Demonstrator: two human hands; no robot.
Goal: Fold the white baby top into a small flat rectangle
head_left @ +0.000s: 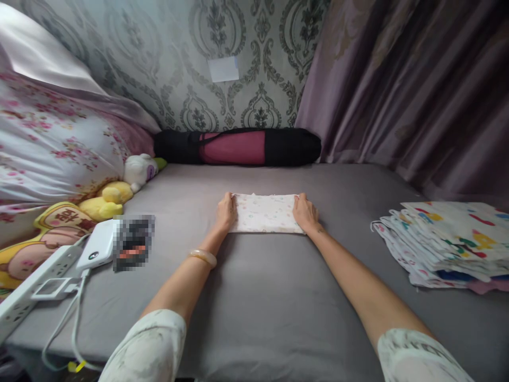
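A folded white cloth (264,213) with a small pale print lies flat on the grey bed sheet, forming a wide rectangle. My left hand (226,212) grips its left edge, fingers curled around the far corner. At the opposite end, my right hand (305,212) holds the right edge in the same way. Both hands are closed on the fabric, and the fingertips are partly hidden. To the right lies a stack of folded printed cloths (449,244), apart from my right hand.
Along the wall rests a long black and pink bag (234,147). On the left are plush toys (105,201), a white power bank (99,244), a power strip (37,286) with cables, and a blurred-out item (133,243). Purple curtains (369,79) hang at the right.
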